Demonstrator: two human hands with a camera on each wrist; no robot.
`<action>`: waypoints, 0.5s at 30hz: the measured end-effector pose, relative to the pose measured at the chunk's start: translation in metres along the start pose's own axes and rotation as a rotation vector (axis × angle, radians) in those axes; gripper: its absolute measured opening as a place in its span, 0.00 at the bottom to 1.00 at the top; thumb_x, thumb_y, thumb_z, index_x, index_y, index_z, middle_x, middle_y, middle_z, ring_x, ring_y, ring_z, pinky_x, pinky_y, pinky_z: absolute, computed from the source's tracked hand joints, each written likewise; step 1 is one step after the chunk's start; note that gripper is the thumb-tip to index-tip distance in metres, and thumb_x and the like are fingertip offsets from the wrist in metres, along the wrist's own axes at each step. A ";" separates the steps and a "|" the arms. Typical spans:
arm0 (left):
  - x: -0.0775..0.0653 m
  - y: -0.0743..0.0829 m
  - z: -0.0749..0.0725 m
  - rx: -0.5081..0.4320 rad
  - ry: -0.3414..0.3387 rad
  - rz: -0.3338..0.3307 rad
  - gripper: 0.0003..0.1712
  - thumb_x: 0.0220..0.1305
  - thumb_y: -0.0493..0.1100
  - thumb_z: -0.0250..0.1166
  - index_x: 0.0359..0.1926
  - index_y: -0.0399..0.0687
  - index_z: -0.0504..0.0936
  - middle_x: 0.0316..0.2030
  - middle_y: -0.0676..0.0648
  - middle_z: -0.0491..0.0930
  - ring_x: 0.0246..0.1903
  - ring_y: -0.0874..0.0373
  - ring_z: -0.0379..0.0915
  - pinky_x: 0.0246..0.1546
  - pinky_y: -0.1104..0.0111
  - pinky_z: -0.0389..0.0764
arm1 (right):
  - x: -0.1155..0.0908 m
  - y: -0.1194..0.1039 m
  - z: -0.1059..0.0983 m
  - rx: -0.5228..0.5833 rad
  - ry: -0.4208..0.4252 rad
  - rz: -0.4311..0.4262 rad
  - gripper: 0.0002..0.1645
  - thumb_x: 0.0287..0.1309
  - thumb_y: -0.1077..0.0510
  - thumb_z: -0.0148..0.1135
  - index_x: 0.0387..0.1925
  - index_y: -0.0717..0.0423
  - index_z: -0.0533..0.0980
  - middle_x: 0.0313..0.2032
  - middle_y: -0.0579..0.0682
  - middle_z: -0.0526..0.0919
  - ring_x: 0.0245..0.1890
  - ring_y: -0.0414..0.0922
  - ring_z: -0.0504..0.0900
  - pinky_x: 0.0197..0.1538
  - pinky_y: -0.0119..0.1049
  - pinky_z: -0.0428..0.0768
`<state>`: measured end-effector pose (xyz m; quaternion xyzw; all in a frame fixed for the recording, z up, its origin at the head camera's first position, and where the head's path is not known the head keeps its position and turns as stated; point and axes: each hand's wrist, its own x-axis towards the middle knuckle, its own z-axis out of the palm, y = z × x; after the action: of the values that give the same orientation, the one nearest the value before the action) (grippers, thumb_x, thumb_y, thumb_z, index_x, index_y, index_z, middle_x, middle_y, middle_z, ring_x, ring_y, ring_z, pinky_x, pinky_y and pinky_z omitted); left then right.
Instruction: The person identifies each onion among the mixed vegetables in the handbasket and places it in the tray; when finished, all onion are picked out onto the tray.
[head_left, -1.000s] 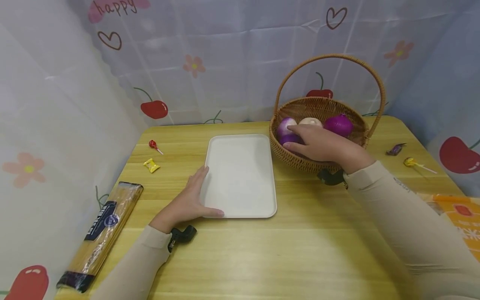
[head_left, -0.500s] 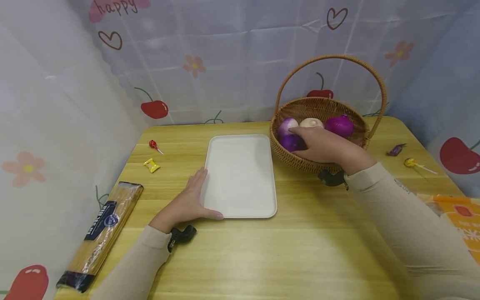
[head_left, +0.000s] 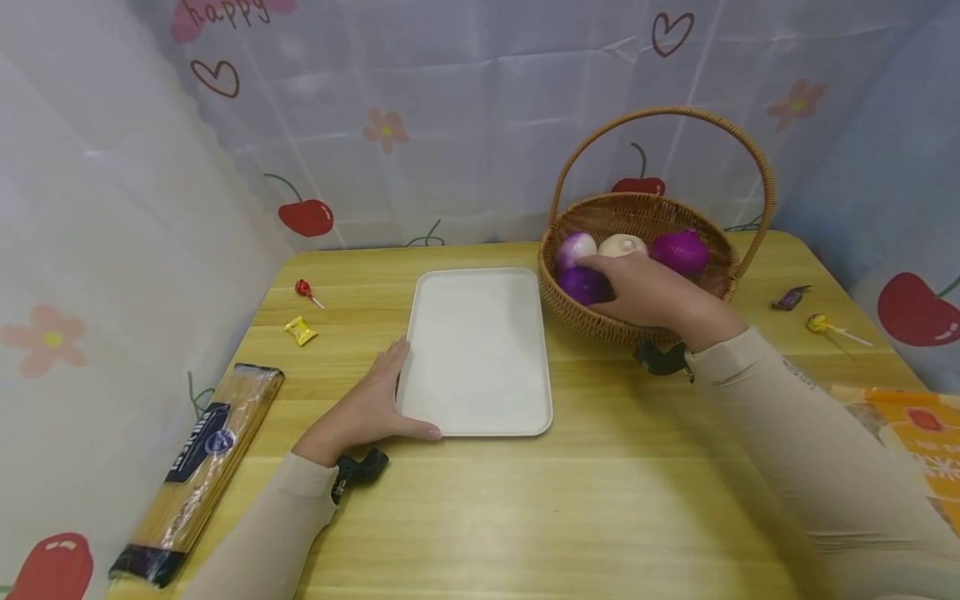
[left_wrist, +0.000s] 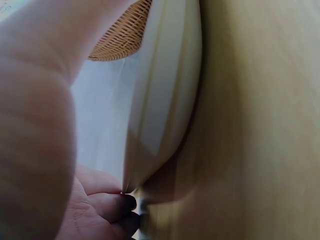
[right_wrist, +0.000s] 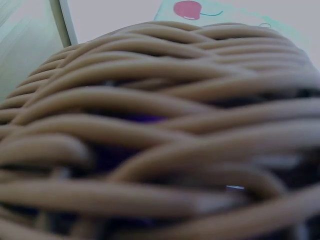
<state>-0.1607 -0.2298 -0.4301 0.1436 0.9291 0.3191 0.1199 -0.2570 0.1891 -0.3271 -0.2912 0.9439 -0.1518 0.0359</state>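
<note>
My right hand [head_left: 648, 292] reaches into a brown wicker basket [head_left: 600, 327] and holds a dark purple onion [head_left: 581, 285] between the fingers and thumb; part of the grasp is hidden. Around it in the basket sit a white-and-purple turnip-like vegetable [head_left: 576, 248], a cream-white round one [head_left: 622, 244] and a brighter purple onion [head_left: 681, 252]. In the right wrist view, the basket's weave [right_wrist: 150, 95] fills most of the picture. My left hand [head_left: 367, 408] rests with extended fingers at the near left corner of a white tray [head_left: 476, 358]; the left wrist view shows its fingertips [left_wrist: 112, 205] touching that corner.
A spaghetti pack [head_left: 198, 475] lies along the table's left side. Behind it are a yellow-wrapped candy [head_left: 301, 331] and a red lollipop [head_left: 303, 288]. To the basket's right lie a purple-wrapped candy [head_left: 791, 298], a yellow lollipop [head_left: 819, 322] and an orange bag [head_left: 911, 425].
My right thumb and fingers have shifted on the dark purple onion, so more of it shows than a second ago. The left hand stays at the tray with only a slight shift.
</note>
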 end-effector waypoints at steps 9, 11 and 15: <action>0.000 -0.001 0.000 -0.002 -0.005 -0.005 0.91 0.34 0.79 0.82 0.85 0.44 0.38 0.84 0.44 0.36 0.81 0.43 0.29 0.77 0.44 0.45 | 0.002 0.000 0.001 -0.007 0.034 -0.012 0.40 0.61 0.59 0.78 0.71 0.64 0.73 0.58 0.63 0.80 0.59 0.59 0.78 0.66 0.61 0.73; 0.000 0.000 0.000 -0.003 -0.005 -0.005 0.91 0.34 0.79 0.82 0.85 0.44 0.38 0.84 0.43 0.36 0.81 0.43 0.29 0.77 0.44 0.44 | 0.001 0.000 0.002 -0.009 0.054 -0.022 0.39 0.60 0.59 0.79 0.70 0.64 0.74 0.56 0.61 0.80 0.59 0.59 0.77 0.66 0.61 0.73; 0.000 0.000 0.000 0.002 -0.006 -0.006 0.91 0.35 0.78 0.82 0.85 0.43 0.38 0.84 0.43 0.36 0.81 0.42 0.29 0.77 0.44 0.44 | 0.001 0.001 0.003 -0.017 0.108 -0.052 0.38 0.57 0.59 0.81 0.67 0.64 0.77 0.49 0.59 0.79 0.58 0.60 0.73 0.69 0.61 0.67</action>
<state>-0.1604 -0.2297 -0.4297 0.1418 0.9295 0.3173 0.1238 -0.2580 0.1886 -0.3304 -0.3074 0.9377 -0.1603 -0.0216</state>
